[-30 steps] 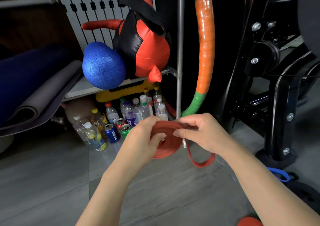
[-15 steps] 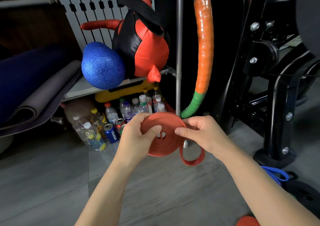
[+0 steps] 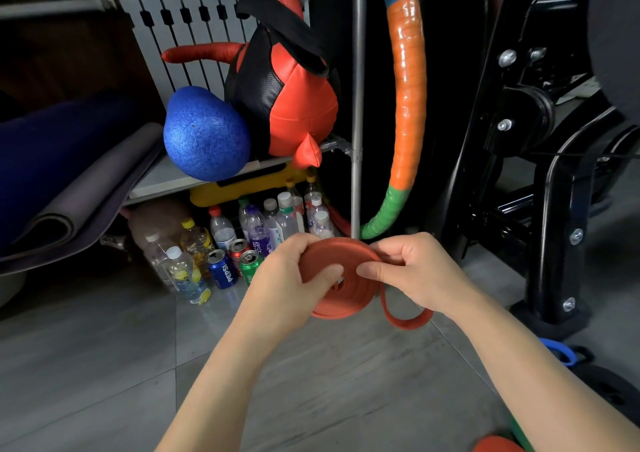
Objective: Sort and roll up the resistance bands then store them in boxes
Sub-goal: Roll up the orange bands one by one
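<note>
- Left hand (image 3: 291,280): fingers curled round the coil's left rim, thumb on its face; best kept pinning the turns tight.
- Red resistance band (image 3: 349,299): flat coil between both hands; loose tail (image 3: 403,322) hangs below the right.
- Right hand (image 3: 415,275): pinches the coil's right edge; should feed the tail flat, lightly taut.

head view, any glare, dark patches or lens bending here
Head view: glare streaks the orange taped tube; the upper left behind the rolled mats sinks into shadow; wide-angle bowing tilts the black frame at right; the red band, left hand and right hand look sharp.
</note>
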The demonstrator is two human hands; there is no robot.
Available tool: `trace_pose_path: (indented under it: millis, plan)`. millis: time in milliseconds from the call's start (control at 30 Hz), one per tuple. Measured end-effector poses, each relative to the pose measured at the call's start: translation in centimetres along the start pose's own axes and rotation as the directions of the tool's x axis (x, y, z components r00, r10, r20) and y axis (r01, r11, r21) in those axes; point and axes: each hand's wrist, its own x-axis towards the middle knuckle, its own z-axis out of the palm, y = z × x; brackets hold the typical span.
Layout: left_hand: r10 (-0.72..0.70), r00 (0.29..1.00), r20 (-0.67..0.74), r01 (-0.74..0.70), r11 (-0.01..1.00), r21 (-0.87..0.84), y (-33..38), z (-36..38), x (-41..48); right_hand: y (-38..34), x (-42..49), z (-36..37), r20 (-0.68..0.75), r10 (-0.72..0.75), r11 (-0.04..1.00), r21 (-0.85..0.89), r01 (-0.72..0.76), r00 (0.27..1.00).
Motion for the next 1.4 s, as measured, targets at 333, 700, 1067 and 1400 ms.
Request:
trace_pose_path:
  millis: [333, 700, 1067, 1400]
  plan:
    - [0.161, 0.978, 0.134, -0.195, 0.933, 0.303, 0.9, 0.9, -0.5, -0.9, 0.3, 0.6, 0.071, -0.009, 0.963, -0.268, 0.028, 0.997]
    - [0.090, 0.996, -0.023, -0.088, 0.993, 0.083, 0.3, -1.4, -0.1, -1.3, 0.0, -0.7, -0.041, -0.057, 0.986, -0.156, 0.050, 0.998]
    - [0.000, 0.998, -0.061, -0.008, 0.989, -0.145, -0.5, -1.2, 0.1, -1.0, 0.3, 0.6, -0.088, -0.017, 0.996, -0.092, 0.009, 0.996]
    - [-0.232, 0.962, -0.142, 0.137, 0.863, -0.486, -0.8, 0.8, 0.5, -1.1, 0.5, 1.0, -0.211, -0.001, 0.984, -0.173, -0.036, 0.977]
